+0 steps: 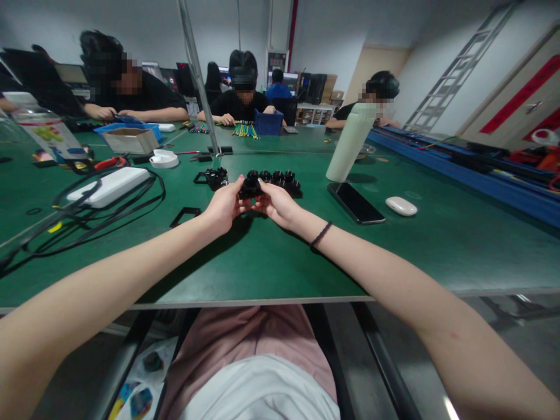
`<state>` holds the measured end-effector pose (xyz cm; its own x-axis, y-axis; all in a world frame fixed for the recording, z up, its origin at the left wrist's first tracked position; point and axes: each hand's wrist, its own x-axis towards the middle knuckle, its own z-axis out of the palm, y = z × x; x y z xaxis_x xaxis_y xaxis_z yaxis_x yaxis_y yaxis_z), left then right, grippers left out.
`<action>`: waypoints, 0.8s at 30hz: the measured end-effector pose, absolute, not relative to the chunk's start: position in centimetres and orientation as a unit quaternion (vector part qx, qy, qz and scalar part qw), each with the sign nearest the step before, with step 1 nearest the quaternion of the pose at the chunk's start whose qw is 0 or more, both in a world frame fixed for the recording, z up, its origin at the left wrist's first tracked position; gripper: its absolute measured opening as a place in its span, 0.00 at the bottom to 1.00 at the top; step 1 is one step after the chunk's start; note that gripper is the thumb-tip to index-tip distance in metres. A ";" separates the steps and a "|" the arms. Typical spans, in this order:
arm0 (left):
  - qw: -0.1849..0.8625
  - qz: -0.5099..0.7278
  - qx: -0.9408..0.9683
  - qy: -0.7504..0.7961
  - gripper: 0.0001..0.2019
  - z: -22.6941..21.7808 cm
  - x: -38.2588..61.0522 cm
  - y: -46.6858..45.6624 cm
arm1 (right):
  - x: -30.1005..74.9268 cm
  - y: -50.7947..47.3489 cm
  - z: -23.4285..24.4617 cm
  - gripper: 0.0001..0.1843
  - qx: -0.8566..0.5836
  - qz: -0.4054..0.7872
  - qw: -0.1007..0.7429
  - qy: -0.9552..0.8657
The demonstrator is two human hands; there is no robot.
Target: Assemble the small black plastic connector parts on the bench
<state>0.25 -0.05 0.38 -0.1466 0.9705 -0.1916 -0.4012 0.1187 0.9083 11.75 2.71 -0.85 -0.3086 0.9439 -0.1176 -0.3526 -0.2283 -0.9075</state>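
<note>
Between my two hands, just above the green table (262, 262), is a small black plastic part (251, 183) with a rounded top. My left hand (226, 204) pinches its left side, thumb on top and fingers curled beneath. On the opposite side my right hand (279, 204) grips it the same way. Right behind stands a row of similar black parts (284, 179). A cluster of black pieces (216, 178) lies beyond my left hand. Closer to me, a flat black rectangular frame (185, 216) rests left of that hand. Fine detail of the held part is too dark to make out.
To the right are a pale green bottle (351, 146), a phone (356, 203) and a white oval case (401, 206). A white power adapter (109, 186) with looped black cables lies left. A metal pole (199, 76) rises behind the parts. Several people sit across the table.
</note>
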 end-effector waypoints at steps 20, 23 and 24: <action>0.582 0.602 0.285 0.467 0.09 0.4 0.4 0.0 | 11.6 2.5 -0.5 0.14 -0.364 0.702 0.479 -0.381; 0.579 0.604 0.281 0.470 0.10 0.5 0.5 0.0 | 11.6 2.6 -0.5 0.15 -0.360 0.705 0.477 -0.381; 0.579 0.603 0.281 0.471 0.10 0.5 0.5 0.0 | 11.6 2.6 -0.5 0.15 -0.360 0.706 0.476 -0.381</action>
